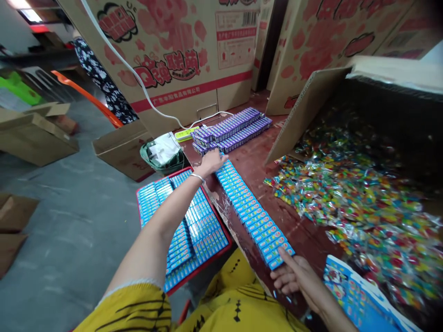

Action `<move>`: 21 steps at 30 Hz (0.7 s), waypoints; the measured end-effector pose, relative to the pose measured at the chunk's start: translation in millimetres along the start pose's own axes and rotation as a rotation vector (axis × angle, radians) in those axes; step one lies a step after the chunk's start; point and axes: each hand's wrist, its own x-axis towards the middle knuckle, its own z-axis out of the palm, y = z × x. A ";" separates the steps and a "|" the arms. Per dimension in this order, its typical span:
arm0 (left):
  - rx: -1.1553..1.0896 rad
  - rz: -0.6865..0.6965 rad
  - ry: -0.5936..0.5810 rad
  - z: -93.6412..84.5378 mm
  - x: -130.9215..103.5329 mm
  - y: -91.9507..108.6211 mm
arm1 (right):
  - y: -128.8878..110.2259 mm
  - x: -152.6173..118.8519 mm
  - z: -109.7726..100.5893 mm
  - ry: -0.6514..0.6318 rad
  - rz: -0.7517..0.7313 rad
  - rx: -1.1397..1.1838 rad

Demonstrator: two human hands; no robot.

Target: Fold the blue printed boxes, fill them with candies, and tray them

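A long row of small blue boxes (249, 207), packed side by side, lies on the dark red table (294, 226). My left hand (212, 162), with a band at the wrist, grips the far end of this row; its fingertips are partly hidden. At the near end my right hand (294, 274) is closed on the last boxes, thumb on top and fingers curled at the side. Just beyond my left hand lie stacked rows of purple boxes (238, 127). Under my left forearm, a red-rimmed tray (221, 249) holds many rows of similar blue boxes (204, 216).
A tipped carton (308, 110) spills colourful wrapped candies (349, 203) over the table's right side. A blue printed bag (360, 295) lies near my right wrist. Large cartons (187, 32) stand behind, with a white cable (134, 74) in front. A green-lined bin (162, 154) stands left.
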 end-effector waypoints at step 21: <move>0.011 -0.118 0.103 -59.0 -65.7 -78.6 | -9.9 -13.1 45.3 -0.167 -0.013 -0.040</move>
